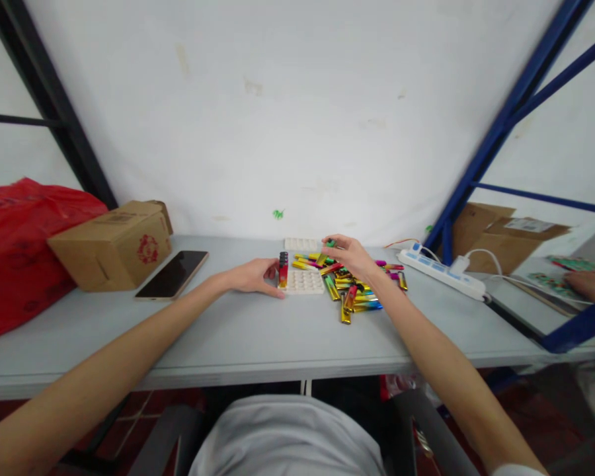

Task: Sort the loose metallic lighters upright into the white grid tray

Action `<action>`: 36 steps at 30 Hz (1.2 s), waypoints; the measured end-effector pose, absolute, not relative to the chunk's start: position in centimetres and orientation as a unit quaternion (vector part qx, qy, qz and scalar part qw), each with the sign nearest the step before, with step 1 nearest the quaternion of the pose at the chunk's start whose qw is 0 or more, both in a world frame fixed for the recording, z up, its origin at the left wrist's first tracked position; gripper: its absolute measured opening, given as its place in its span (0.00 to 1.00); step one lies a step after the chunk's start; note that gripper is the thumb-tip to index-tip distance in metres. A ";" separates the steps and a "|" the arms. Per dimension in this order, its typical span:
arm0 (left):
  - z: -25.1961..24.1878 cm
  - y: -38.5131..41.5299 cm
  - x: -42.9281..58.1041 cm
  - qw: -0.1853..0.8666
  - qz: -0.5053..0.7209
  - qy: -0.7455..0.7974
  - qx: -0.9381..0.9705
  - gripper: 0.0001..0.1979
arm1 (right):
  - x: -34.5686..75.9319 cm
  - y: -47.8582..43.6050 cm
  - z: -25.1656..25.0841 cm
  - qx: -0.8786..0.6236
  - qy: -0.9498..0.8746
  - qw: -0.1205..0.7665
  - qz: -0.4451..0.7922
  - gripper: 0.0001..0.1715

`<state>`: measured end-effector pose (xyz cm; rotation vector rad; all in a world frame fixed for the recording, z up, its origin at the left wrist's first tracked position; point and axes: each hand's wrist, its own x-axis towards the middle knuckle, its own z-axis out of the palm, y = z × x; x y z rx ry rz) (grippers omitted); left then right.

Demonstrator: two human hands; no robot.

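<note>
A white tray with rows of holes [305, 283] lies on the table in front of me. At its left end a row of shiny red and gold lighters with black tops [283, 271] stands upright. My left hand [254, 276] rests around that end, thumb and fingers spread apart, close against the tray and the standing lighters. Its far fingers are partly hidden. My right hand [348, 254] pinches a green and yellow lighter [326, 251] above a loose pile of metallic, many-coloured lighters [350, 291] to the right of the tray.
Behind the pile lies a second white tray [301, 244]. A phone [173, 274], a cardboard box [116, 248] and a red bag [24, 251] are at left. At right are a power strip [441, 272], a blue frame [500, 132] and another person's hand [590, 284].
</note>
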<state>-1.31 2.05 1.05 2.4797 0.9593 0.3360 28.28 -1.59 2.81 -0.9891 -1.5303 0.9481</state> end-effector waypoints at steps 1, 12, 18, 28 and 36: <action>1.0 2.1 -1.3 0.227 0.122 0.348 0.901 0.40 | 27.7 -1.6 2.6 -0.396 -0.610 0.536 0.429 0.27; 0.7 2.3 -1.4 0.216 0.120 0.339 0.908 0.39 | 24.4 -3.3 2.0 -0.413 -0.669 0.446 0.428 0.27; 0.6 2.4 -1.5 0.216 0.122 0.328 0.911 0.39 | 23.3 -3.8 1.4 -0.466 -0.776 0.413 0.101 0.31; 0.5 2.3 -1.6 0.207 0.121 0.339 0.910 0.40 | 22.5 -4.2 1.4 -0.500 -0.779 0.374 0.059 0.19; 0.5 2.3 -1.6 0.200 0.122 0.339 0.911 0.38 | 22.4 -4.1 1.2 -0.490 -0.781 0.385 0.045 0.27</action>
